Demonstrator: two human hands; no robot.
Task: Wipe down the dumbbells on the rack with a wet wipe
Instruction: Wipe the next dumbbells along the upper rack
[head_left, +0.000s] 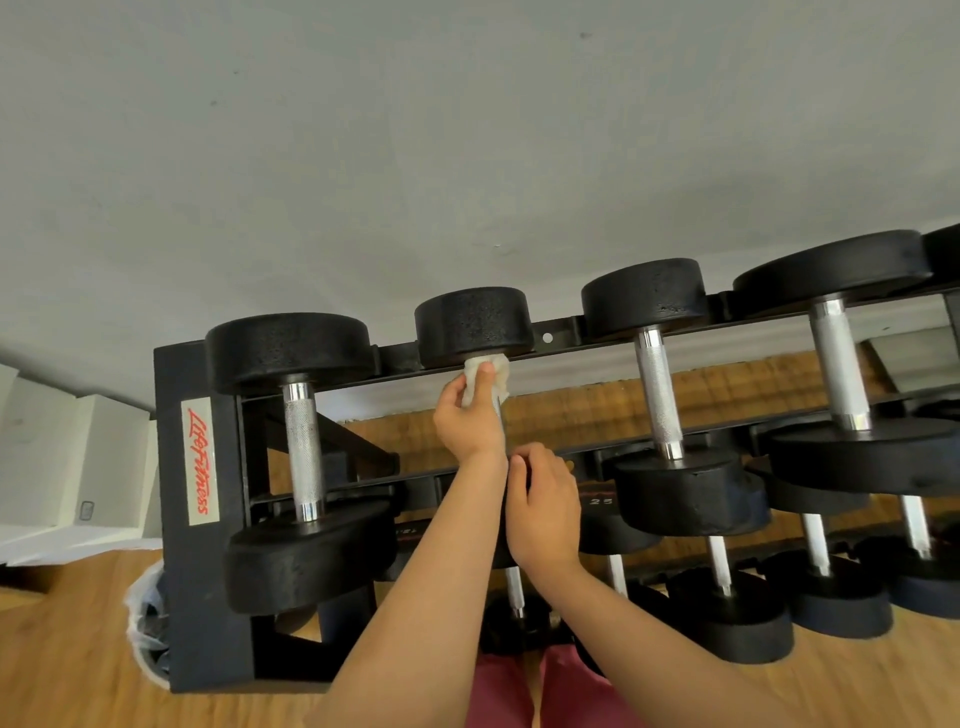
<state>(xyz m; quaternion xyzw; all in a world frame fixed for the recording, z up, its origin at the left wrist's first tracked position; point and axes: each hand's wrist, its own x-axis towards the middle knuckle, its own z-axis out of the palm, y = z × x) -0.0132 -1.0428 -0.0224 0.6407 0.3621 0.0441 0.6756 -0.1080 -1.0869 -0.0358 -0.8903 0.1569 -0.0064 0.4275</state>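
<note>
The left hand (470, 415) pinches the wet wipe (485, 376) round the handle's far end on the 2nd dumbbell (474, 325), top tier of the rack (195, 597). The right hand (543, 504) curls at its near end; I cannot tell its grip. Most dumbbells probably remain.

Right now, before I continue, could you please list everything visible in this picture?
top-tier dumbbells: four whole, a fifth partly; black heads, chrome handles; upper rails.
lower-tier dumbbells: several; black, some dark blue; beneath, right.
rack: one; black, red-lettered label; centre.
wet wipe: one; white; on the second top dumbbell's handle, under its far head.
plastic bag: one; clear; floor, left of rack.
floor: wooden; bottom.
wall: grey; top.
trousers: pinkish red; bottom centre.
left hand: holds the wet wipe.
right hand: fingers curled by that dumbbell's near end; grip hidden.
</note>
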